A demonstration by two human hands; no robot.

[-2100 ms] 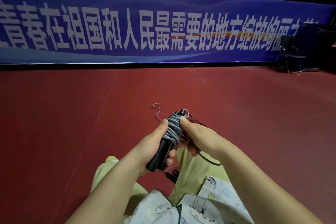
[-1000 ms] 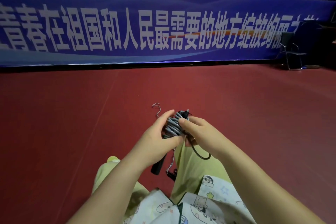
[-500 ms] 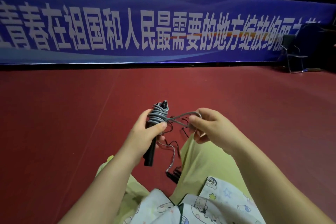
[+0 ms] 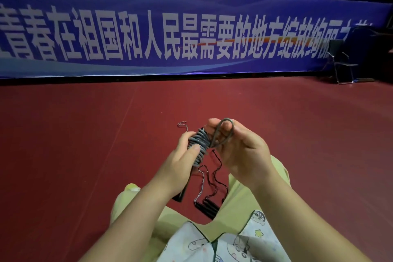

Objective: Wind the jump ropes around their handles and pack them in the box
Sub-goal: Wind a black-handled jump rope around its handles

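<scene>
The left hand (image 4: 180, 161) gripped the mostly wound grey rope (image 4: 198, 141); the right hand (image 4: 238, 149) pinched its last loop (another rope (image 4: 210, 181) lay unwound, no box visible).

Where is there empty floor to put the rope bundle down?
The red floor left of the left hand is bare, and so is the stretch ahead up to the blue banner. Between the knees it is crowded: black handles and thin cords lie there.

We see a matt grey cord (image 4: 198, 138), smooth black plastic handles (image 4: 207, 206), and the matt red floor (image 4: 85, 134) beneath them.
</scene>
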